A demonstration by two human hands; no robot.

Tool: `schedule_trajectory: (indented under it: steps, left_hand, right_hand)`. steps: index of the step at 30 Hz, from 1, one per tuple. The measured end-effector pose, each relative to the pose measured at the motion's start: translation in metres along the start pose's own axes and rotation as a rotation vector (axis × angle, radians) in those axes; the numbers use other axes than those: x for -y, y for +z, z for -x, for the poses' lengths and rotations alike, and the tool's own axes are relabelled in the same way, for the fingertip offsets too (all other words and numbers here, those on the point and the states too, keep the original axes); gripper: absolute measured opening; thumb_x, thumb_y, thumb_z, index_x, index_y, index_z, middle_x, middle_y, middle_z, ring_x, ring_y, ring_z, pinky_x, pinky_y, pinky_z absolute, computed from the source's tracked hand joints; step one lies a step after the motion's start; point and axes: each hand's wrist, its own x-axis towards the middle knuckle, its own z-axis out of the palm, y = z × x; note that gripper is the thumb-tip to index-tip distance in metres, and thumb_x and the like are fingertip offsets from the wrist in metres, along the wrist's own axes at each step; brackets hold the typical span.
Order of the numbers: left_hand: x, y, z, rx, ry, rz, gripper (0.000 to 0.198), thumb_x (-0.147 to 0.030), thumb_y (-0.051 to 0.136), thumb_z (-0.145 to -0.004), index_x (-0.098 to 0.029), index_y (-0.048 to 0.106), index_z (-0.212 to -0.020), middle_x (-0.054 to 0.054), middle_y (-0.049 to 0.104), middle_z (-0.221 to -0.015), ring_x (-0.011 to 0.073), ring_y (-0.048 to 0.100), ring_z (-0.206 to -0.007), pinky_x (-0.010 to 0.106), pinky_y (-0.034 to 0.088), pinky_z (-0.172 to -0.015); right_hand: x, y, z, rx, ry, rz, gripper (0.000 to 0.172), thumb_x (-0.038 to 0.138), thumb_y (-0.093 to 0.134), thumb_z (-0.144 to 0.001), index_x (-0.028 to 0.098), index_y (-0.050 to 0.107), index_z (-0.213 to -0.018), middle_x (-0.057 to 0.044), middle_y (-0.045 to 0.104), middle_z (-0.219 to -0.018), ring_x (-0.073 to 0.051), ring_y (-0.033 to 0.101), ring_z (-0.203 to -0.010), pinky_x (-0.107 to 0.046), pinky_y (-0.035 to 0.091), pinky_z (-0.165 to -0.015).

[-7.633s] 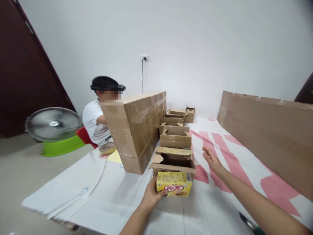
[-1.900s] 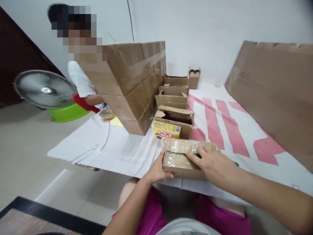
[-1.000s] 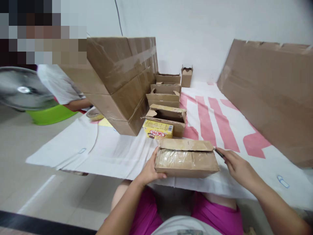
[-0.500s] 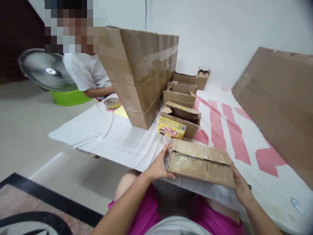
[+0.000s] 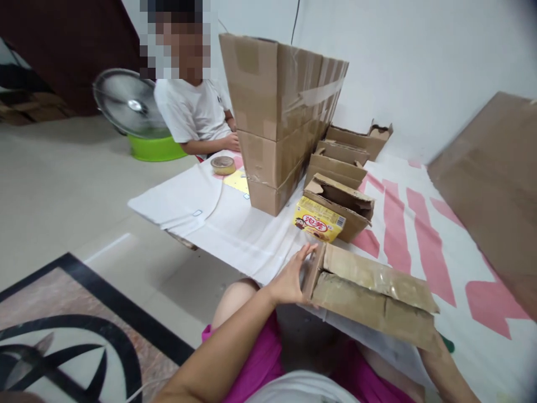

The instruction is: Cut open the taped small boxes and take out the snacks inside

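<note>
A brown cardboard box (image 5: 373, 313) with taped top flaps lies between my hands at the front edge of the table. My left hand (image 5: 291, 277) grips its left end, thumb low and fingers at the upper corner. At the far right end, my right hand (image 5: 438, 355) holds the box from below and behind, its fingers mostly hidden. Just beyond the box sits a small yellow printed carton (image 5: 319, 219), against an open cardboard box (image 5: 342, 198).
Several open boxes (image 5: 338, 168) stand in a row behind. A tall stack of taped cartons (image 5: 262, 159) rises left of them. A tape roll (image 5: 223, 165), a seated person (image 5: 191, 115) and a fan (image 5: 130, 103) are farther left. A large cardboard sheet (image 5: 490, 184) stands right.
My view has swung left, so everything sits farther right in it. The held box has turned and tilted, showing more of its left end. Both hands still hold it.
</note>
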Motion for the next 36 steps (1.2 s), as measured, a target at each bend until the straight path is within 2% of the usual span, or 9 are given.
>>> schedule_trajectory:
  steps: [3,7,12,17,20,24,28,31,36]
  left_hand:
    - [0.000,-0.005,0.002,-0.047,-0.132,0.142,0.133,-0.046,0.090,-0.043,-0.020,0.017,-0.151,0.019,0.030,-0.153,0.0394,0.030,-0.140,0.052,0.022,-0.116]
    - [0.008,-0.013,0.009,-0.203,-0.414,0.572,0.093,-0.057,0.079,-0.056,-0.018,0.049,-0.135,0.014,0.067,-0.119,0.0395,0.055,-0.120,0.052,0.041,-0.105]
    - [0.017,-0.021,0.014,-0.337,-0.510,0.768,0.074,-0.059,0.074,-0.058,-0.023,0.061,-0.121,0.004,0.076,-0.088,0.0338,0.067,-0.101,0.049,0.050,-0.096]
    - [0.016,-0.017,0.015,-0.344,-0.511,0.655,0.075,-0.061,0.073,-0.057,-0.021,0.062,-0.120,0.007,0.075,-0.093,0.0363,0.064,-0.105,0.052,0.048,-0.098]
    - [0.006,-0.009,0.011,-0.229,-0.506,0.453,0.086,-0.057,0.080,-0.054,-0.017,0.057,-0.126,0.013,0.069,-0.115,0.0395,0.057,-0.117,0.054,0.040,-0.106]
    - [-0.016,0.002,0.002,0.074,-0.384,0.096,0.128,-0.046,0.087,-0.052,-0.020,0.011,-0.152,0.017,0.025,-0.156,0.0375,0.023,-0.143,0.055,0.011,-0.118]
    - [-0.039,-0.003,-0.013,0.306,-0.245,0.208,0.142,-0.066,0.079,-0.053,-0.024,-0.017,-0.150,0.018,0.003,-0.160,0.0366,0.008,-0.147,0.055,0.005,-0.118]
    - [-0.054,-0.015,-0.034,0.379,-0.213,0.319,0.120,-0.070,0.066,-0.068,-0.026,-0.008,-0.152,0.016,0.011,-0.160,0.0354,0.014,-0.147,0.054,0.013,-0.117]
    - [-0.070,-0.023,-0.070,0.415,-0.179,0.154,0.084,-0.050,0.072,-0.074,-0.024,0.034,-0.144,0.012,0.036,-0.149,0.0345,0.034,-0.137,0.049,0.024,-0.115]
  right_hand:
    - [0.037,0.005,-0.003,-0.009,0.013,-0.059,0.056,0.066,0.040,-0.088,0.025,0.066,-0.115,-0.012,0.070,-0.109,-0.032,0.063,-0.109,-0.049,0.049,-0.097]
    - [0.103,0.015,-0.005,0.113,-0.236,-0.166,0.066,0.065,0.055,-0.082,0.024,0.050,-0.134,-0.012,0.061,-0.127,-0.028,0.061,-0.112,-0.039,0.053,-0.090]
    - [0.149,0.028,-0.003,0.150,-0.426,-0.061,0.091,0.062,0.068,-0.074,0.029,0.025,-0.147,-0.014,0.044,-0.143,-0.030,0.047,-0.126,-0.047,0.045,-0.100]
    - [0.140,0.030,-0.002,0.139,-0.390,-0.072,0.084,0.067,0.060,-0.076,0.028,0.030,-0.144,-0.014,0.042,-0.140,-0.030,0.046,-0.124,-0.045,0.046,-0.098]
    - [0.120,0.024,-0.004,0.100,-0.313,-0.144,0.080,0.073,0.049,-0.080,0.024,0.034,-0.141,-0.015,0.044,-0.137,-0.030,0.047,-0.123,-0.045,0.045,-0.099]
    - [0.092,0.012,-0.006,-0.032,-0.120,-0.176,0.074,0.072,0.047,-0.082,0.020,0.039,-0.133,-0.015,0.053,-0.128,-0.029,0.054,-0.116,-0.043,0.047,-0.096]
    - [0.081,0.002,-0.002,-0.153,-0.008,-0.120,0.065,0.059,0.060,-0.080,0.021,0.041,-0.129,-0.013,0.056,-0.125,-0.028,0.057,-0.112,-0.040,0.051,-0.090]
    - [0.083,0.000,0.003,-0.148,-0.015,-0.115,0.063,0.053,0.061,-0.081,0.021,0.040,-0.131,-0.013,0.055,-0.126,-0.028,0.056,-0.113,-0.040,0.051,-0.090]
    - [0.086,0.005,0.006,-0.166,-0.039,-0.070,0.059,0.050,0.060,-0.083,0.021,0.039,-0.131,-0.013,0.055,-0.126,-0.027,0.057,-0.112,-0.040,0.051,-0.090]
